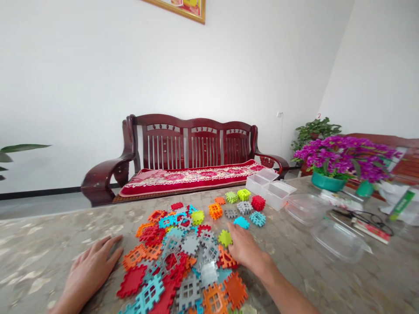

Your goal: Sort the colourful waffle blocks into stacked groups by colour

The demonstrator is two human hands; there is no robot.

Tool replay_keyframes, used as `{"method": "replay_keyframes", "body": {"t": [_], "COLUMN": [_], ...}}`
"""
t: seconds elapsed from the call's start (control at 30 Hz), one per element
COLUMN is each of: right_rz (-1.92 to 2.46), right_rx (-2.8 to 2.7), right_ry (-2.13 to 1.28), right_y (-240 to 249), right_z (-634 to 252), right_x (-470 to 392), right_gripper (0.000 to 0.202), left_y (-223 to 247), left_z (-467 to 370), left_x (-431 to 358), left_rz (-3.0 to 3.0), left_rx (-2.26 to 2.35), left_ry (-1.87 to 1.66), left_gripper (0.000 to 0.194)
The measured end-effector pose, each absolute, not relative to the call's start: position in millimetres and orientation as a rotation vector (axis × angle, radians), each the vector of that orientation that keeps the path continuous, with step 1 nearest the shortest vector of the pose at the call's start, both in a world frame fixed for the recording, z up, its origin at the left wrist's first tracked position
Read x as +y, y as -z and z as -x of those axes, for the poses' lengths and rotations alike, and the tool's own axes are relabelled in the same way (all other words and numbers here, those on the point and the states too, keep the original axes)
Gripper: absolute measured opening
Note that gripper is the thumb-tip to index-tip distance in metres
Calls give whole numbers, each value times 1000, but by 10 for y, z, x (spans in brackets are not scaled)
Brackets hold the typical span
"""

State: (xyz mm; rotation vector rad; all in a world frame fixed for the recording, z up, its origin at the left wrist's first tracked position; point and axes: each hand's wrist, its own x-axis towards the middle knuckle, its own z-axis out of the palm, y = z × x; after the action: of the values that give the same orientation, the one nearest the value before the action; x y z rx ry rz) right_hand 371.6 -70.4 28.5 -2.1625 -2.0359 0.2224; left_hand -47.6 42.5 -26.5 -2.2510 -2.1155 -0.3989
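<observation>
My left hand [93,268] lies on the table left of a pile of toothed plastic building tiles, fingers stretched out, holding nothing. At the pile's right edge my right hand [244,246] pinches a lime-green tile [225,238] between thumb and fingers; the exact grip is partly hidden. Under and beside that hand is an orange tile [227,258]. The pile mixes red, orange, blue and grey tiles, among them a grey tile [190,244], a red tile [132,281] and an orange window tile [215,298].
Beyond my right hand stand small sorted groups: orange tiles [215,211], grey tiles [245,207], red tiles [258,203] and blue tiles [258,219]. A clear divided box [276,196], clear lids [338,240], eyeglasses [373,220] and purple flowers [347,152] are at right. A wooden bench [190,144] stands behind.
</observation>
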Motion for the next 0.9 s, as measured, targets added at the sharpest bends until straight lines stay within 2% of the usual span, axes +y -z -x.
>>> {"method": "replay_keyframes", "body": {"t": [0.33,0.6,0.9], "right_rz": [2114,2117,2238], "right_rx": [-1793,-1580,-1390], "right_ry": [-150,-73,-93], "right_y": [-146,-438,-697], "right_z": [-3853,-4096,-4828], "right_x": [-630,-534,-64], "right_gripper": [71,68,67], "left_y": [305,316,339], "left_z": [483,480,488], "left_x": [436,437,471], "left_rz": [2236,2229,2231], "left_rx": [-2108,-2104,-2107], "left_ry": [427,431,435], "left_gripper": [56,56,56]}}
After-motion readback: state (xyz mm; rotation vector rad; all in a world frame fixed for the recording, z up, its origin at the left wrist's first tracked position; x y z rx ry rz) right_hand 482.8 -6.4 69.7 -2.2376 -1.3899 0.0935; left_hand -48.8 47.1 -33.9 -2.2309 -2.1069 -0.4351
